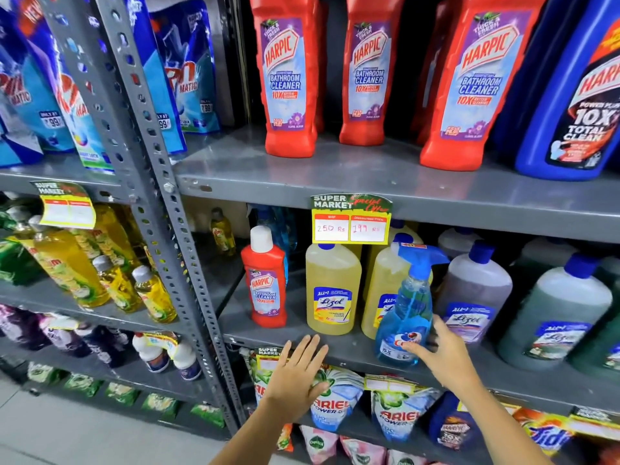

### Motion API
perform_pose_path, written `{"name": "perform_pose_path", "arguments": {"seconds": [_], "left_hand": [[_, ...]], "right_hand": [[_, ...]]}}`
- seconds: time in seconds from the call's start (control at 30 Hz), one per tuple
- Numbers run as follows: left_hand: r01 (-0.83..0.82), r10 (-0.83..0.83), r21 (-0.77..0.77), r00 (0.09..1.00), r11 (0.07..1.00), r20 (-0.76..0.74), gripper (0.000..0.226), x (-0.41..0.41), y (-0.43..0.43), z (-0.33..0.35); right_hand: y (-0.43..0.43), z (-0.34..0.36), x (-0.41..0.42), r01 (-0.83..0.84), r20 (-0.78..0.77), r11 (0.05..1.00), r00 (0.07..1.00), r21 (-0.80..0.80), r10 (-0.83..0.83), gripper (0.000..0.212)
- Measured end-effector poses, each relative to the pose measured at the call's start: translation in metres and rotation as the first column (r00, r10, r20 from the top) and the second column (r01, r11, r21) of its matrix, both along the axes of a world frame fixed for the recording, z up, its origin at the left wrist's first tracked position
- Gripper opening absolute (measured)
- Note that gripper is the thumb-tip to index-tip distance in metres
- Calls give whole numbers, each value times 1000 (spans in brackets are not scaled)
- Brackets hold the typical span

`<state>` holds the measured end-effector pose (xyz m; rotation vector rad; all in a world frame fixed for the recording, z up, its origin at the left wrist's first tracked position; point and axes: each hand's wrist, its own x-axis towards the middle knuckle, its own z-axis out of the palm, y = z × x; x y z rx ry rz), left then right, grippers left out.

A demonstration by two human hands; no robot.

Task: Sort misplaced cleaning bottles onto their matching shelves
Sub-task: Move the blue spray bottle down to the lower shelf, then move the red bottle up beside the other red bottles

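Note:
A blue spray bottle point(407, 307) stands at the front edge of the middle shelf point(355, 344), in front of yellow Lizol bottles point(332, 290). My right hand point(439, 350) touches its lower right side, fingers spread around it, not clearly closed. A small red Harpic bottle point(266, 280) with a white cap stands left of the Lizol bottles on the same shelf. My left hand point(298, 370) is flat and open just below the shelf edge, holding nothing. Large red Harpic bottles point(290, 75) line the upper shelf point(369, 176), with a blue Harpic bottle point(577, 95) at the right.
Grey and green Lizol bottles point(476, 293) fill the middle shelf's right side. Yellow dish-soap bottles point(110, 273) sit in the left rack past the perforated steel upright point(174, 229). Ariel pouches point(399, 414) hang below. A price tag point(350, 219) hangs from the upper shelf edge.

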<state>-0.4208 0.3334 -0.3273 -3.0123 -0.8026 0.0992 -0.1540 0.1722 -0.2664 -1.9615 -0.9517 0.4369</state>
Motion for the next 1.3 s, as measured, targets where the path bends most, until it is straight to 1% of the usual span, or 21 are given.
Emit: {"name": "perform_pose_path", "arguments": {"seconds": [0.1, 0.2, 0.23, 0.27, 0.33, 0.37, 0.4, 0.43, 0.5, 0.57, 0.63, 0.7, 0.73, 0.77, 0.8, 0.87, 0.9, 0.97, 1.03, 1.17, 1.3], "left_hand": [[3, -3, 13, 1000, 1000, -8, 69, 0, -1, 0], [7, -7, 13, 1000, 1000, -27, 68, 0, -1, 3], [12, -12, 5, 999, 1000, -34, 67, -1, -1, 5], [18, -18, 5, 999, 1000, -31, 67, -2, 0, 7], [33, -32, 49, 999, 998, -8, 66, -8, 3, 14], [26, -26, 79, 1000, 997, 0, 64, -14, 6, 17], [-5, 4, 87, 1000, 996, 12, 62, -21, 10, 21], [-43, 39, 91, 999, 995, 36, 61, -28, 13, 23], [-88, 85, 84, 995, 993, 49, 63, -45, 26, 24], [-127, 123, 84, 991, 988, 50, 68, -62, 37, 24], [-145, 146, 94, 989, 985, -1, 71, -73, 42, 23], [-157, 160, 79, 987, 985, -35, 73, -76, 44, 20], [-156, 159, 62, 987, 986, -36, 74, -75, 45, 18], [-151, 152, 60, 988, 987, -27, 75, -75, 45, 16], [-145, 146, 62, 989, 988, -12, 77, -73, 46, 15], [-151, 152, 32, 987, 988, -47, 78, -72, 46, 11], [-156, 158, 38, 986, 987, -56, 78, -73, 47, 10], [-164, 167, 82, 985, 983, -41, 77, -73, 49, 8], [-158, 161, 46, 985, 986, -67, 77, -74, 50, 5], [-168, 172, 54, 983, 984, -67, 79, -75, 52, 1], [-175, 179, 64, 981, 983, -70, 81, -76, 48, -3]], "right_hand": [[-1, -2, -2, -1, 20, 1000, 1000, -10, 2, 68], [-6, 4, -11, 23, -39, 999, 999, 43, -21, 83], [-8, 6, -15, 77, -18, 994, 997, 75, -76, 87], [-10, 8, -19, 174, 34, 979, 983, 106, -179, 87], [-14, 11, -30, 395, 110, 884, 896, 248, -431, 71], [-15, 13, -38, 445, 82, 817, 860, 366, -504, 56], [-13, 17, -48, 435, 35, 761, 858, 481, -512, 42], [-10, 21, -59, 379, 17, 729, 882, 570, -472, 30], [3, 26, -85, 177, 114, 740, 939, 649, -325, 18], [24, 31, -109, -47, 269, 802, 952, 595, -144, 13], [54, 40, -129, -209, 347, 882, 936, 423, 55, 17], [93, 46, -146, -290, 403, 950, 888, 116, 222, 42], [113, 48, -153, -311, 396, 950, 869, -29, 297, 57], [132, 49, -161, -326, 350, 936, 869, -130, 351, 69], [149, 50, -167, -330, 293, 927, 882, -178, 370, 77], [178, 50, -173, -302, 188, 941, 926, -152, 328, 85], [191, 49, -173, -285, 127, 952, 946, -113, 298, 85], [212, 50, -173, -252, -9, 967, 968, -29, 252, 78], [227, 48, -173, -227, -86, 974, 970, 9, 227, 73], [236, 38, -170, -203, -90, 979, 975, 16, 204, 63], [228, 38, -171, -183, -36, 982, 982, 38, 185, 60]]}}
